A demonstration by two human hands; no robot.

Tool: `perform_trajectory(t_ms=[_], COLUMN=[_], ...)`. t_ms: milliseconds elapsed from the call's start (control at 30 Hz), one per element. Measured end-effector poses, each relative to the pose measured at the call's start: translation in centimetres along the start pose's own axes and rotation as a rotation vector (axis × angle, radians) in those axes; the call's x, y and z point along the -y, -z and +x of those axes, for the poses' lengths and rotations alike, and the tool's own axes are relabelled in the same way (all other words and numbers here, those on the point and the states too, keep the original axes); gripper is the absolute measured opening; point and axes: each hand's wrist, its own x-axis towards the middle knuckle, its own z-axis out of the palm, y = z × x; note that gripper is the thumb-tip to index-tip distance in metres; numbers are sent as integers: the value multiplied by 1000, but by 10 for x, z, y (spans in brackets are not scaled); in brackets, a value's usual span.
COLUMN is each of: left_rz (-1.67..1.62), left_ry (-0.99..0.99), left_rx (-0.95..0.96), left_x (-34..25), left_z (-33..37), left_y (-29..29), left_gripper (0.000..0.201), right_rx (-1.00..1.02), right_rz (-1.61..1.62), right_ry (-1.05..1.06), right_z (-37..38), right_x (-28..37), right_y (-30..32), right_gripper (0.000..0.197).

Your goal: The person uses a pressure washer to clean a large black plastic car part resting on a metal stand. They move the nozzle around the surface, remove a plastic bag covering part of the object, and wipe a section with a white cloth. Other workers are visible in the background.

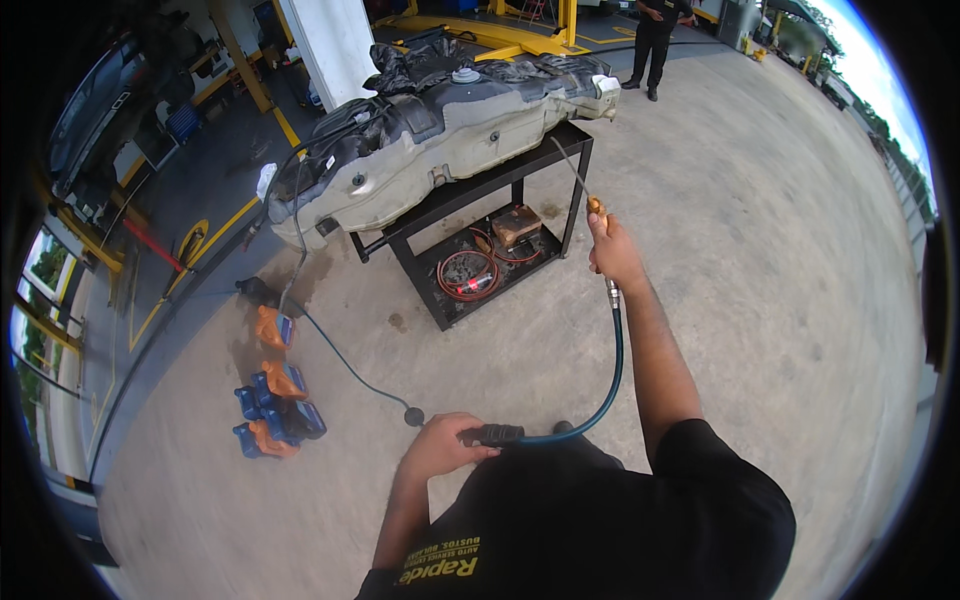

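My right hand grips an air blow gun with a brass body and a long thin metal nozzle that points up toward the fuel tank. A blue hose curves from the gun down to my left hand, which closes on the hose's black fitting near my waist. The grey and black tank lies lengthwise across a black metal cart. The nozzle tip ends close to the tank's near side.
The cart's lower shelf holds a coiled red cable and a small brown box. Orange and blue power tools lie on the concrete at the left, beside a thin dark hose. Another person stands at the far back.
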Motion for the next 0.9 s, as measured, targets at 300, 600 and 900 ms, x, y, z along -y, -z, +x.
perform_trajectory(t_ms=[300, 600, 900], left_rz=[108, 167, 182], left_ry=[78, 145, 147], left_rx=[-30, -168, -381], left_x=[-59, -83, -33], left_z=[47, 56, -16], left_y=[-67, -110, -73], left_gripper=[39, 38, 43], right_rx=[-116, -30, -52], right_rz=[174, 343, 269], right_ry=[-91, 38, 150], right_z=[82, 121, 68], right_x=[-55, -72, -77], right_y=[85, 77, -19], right_gripper=[47, 47, 57])
